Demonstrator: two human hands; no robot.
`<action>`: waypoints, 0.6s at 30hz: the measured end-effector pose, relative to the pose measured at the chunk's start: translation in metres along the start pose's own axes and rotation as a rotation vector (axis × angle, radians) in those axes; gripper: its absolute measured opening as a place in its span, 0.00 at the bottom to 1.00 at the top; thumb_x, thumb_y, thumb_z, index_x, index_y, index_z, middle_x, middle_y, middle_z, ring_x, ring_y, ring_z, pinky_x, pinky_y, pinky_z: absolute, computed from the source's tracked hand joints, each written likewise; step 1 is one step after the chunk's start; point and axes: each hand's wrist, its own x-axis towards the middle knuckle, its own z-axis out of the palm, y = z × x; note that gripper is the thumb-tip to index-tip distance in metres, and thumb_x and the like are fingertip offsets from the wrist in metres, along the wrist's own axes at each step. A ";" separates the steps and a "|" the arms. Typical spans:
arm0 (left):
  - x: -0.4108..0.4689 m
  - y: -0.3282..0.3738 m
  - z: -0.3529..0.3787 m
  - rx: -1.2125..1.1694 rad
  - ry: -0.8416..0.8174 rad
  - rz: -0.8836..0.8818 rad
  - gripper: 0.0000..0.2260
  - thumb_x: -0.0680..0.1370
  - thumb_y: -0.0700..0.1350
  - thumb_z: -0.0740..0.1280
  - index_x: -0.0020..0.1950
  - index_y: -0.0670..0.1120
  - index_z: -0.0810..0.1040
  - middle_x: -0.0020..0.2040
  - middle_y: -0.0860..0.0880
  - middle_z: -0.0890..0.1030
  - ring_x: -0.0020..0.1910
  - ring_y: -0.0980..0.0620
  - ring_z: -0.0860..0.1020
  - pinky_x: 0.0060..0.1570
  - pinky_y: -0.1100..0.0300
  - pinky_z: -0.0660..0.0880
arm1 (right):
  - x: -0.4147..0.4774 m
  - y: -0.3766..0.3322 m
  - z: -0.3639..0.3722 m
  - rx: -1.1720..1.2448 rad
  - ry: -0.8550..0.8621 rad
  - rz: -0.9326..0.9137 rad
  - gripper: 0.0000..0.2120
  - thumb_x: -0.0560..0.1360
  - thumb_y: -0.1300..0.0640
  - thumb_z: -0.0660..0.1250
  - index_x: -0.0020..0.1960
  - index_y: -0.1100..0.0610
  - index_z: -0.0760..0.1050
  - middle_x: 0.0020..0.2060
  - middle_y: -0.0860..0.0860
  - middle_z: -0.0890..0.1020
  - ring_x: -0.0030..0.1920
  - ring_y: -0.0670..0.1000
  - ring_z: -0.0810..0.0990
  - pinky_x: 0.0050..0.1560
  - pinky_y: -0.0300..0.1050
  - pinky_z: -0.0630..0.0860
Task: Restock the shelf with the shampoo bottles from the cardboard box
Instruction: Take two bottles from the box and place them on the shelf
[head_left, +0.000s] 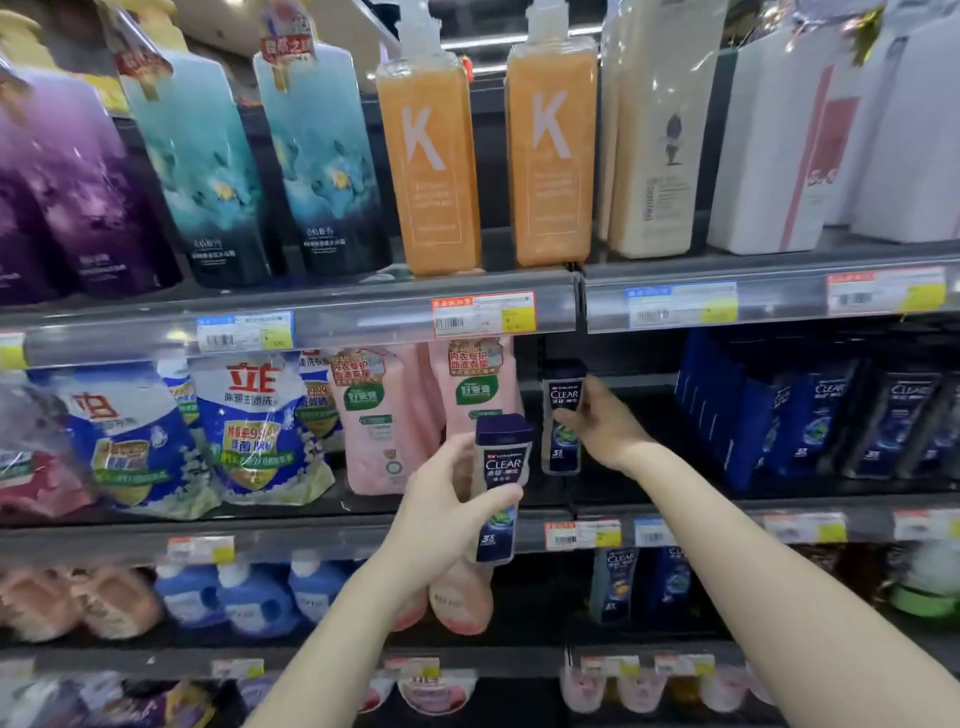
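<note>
My left hand (441, 506) grips a dark blue CLEAR shampoo bottle (497, 488) upright in front of the middle shelf's edge (332, 535). My right hand (602, 421) reaches further in and holds a second CLEAR bottle (562, 415) upright over the dark gap on the middle shelf, just right of the pink refill pouches (384, 421). I cannot tell whether that bottle's base touches the shelf board. More CLEAR bottles (893, 421) stand in a row at the right of the same shelf. The cardboard box is out of view.
Above, the upper shelf (311, 312) carries purple and teal pouches, two orange K pump bottles (434, 161) and white bottles. Blue-and-white detergent bags (249, 426) fill the middle shelf's left. Lower shelves hold blue jugs, peach bottles and more CLEAR bottles (618, 582).
</note>
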 end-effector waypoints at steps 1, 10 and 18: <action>0.002 0.000 0.000 -0.004 -0.002 0.000 0.21 0.76 0.45 0.78 0.65 0.57 0.77 0.57 0.70 0.82 0.58 0.71 0.79 0.52 0.79 0.72 | 0.001 0.003 -0.001 -0.009 -0.026 -0.017 0.21 0.80 0.53 0.67 0.71 0.49 0.68 0.66 0.49 0.79 0.65 0.52 0.78 0.63 0.48 0.73; 0.014 0.004 -0.002 -0.102 -0.008 -0.014 0.19 0.76 0.44 0.77 0.64 0.56 0.78 0.57 0.61 0.86 0.57 0.65 0.82 0.54 0.70 0.77 | 0.001 0.029 -0.003 -0.044 -0.134 -0.012 0.28 0.76 0.59 0.73 0.73 0.47 0.68 0.60 0.50 0.82 0.61 0.51 0.80 0.64 0.50 0.75; 0.016 0.006 0.004 -0.068 -0.030 0.002 0.18 0.77 0.44 0.77 0.63 0.57 0.78 0.57 0.66 0.84 0.57 0.69 0.81 0.52 0.76 0.75 | 0.019 0.039 0.003 0.060 -0.136 -0.023 0.23 0.78 0.61 0.70 0.71 0.48 0.71 0.59 0.48 0.83 0.60 0.47 0.81 0.60 0.46 0.77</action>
